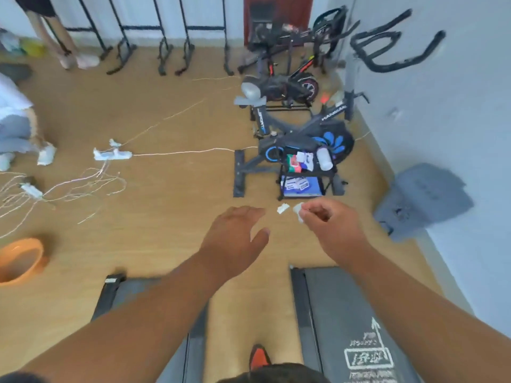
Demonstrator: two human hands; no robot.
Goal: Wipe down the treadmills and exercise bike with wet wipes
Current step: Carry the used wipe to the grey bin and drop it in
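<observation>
Left hand (235, 239) and right hand (331, 228): both bare, no gloves, rings or watches observed. Both forearms enter from the 6 o'clock edge and are uncovered along their full visible length; no sleeve edge shows in view. Wrists carry no bands or straps. Footwear: one shoe (259, 357) visible near 6 o'clock, orange-red upper with a dark trim toward the toe; details blurred. A dark rounded patch sits at the extreme 6 o'clock edge below the shoe; what it is cannot be determined.
</observation>
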